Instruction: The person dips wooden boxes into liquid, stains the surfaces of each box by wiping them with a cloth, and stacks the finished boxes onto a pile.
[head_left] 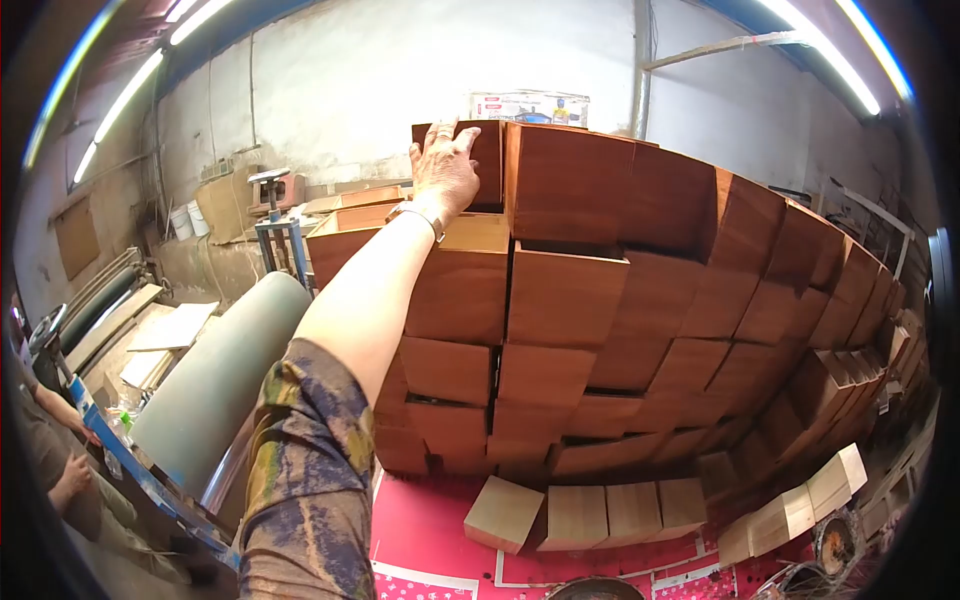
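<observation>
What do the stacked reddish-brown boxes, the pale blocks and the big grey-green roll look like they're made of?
Stacked boxes: probably wood or plywood, stained reddish-brown with some sheen; their streaky faces suggest it. Pale blocks: likely bare wood, from their light, grained faces. Grey-green roll: smooth and fairly matt, perhaps vinyl or rubber from its even surface, but that's uncertain.

Left hand (445,170) is covering part of a brown box (490,172) just before 12 o'clock, leaving its grip unclear. Camo sleeve (308,480) is running off the bottom at 7, some round thing (597,590) likewise near 5. Carton print (520,106) past 12 is looking too tiny to read. Coworker (48,440) is fading into darkness between 8 and 9.
</observation>
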